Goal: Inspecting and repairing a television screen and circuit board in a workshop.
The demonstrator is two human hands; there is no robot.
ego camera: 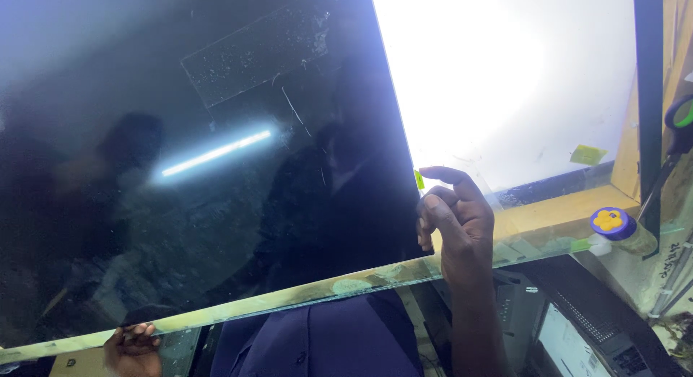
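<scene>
I hold a large flat display panel (202,153) up in front of me, tilted so its lower edge runs from bottom left up toward the right. Its face is dark, glossy glass that mirrors a long tube light and dim figures; near the top a rectangular patch looks dusty and scuffed, with thin scratches beside it. Along the bottom runs a narrow pale greenish-yellow strip, mottled and worn.

My right hand (458,225) is at the panel's right lower edge, fingers curled and part open, the fingertips bent toward the dark glass edge; I cannot tell how firmly it grips. My left hand (131,346) is at the lower left, fingers wrapped over the bottom strip, closed on the panel.

Behind the panel's right side a bright white backlight sheet (498,74) glows evenly, smooth and matte, with a small yellow-green sticker (587,155) on it. A wooden frame (570,204) borders it below and right. On that ledge lies a blue round cap with yellow dots (612,222). A black bar (648,95) stands vertically at the right. Below me is my dark blue shirt (325,341).
</scene>
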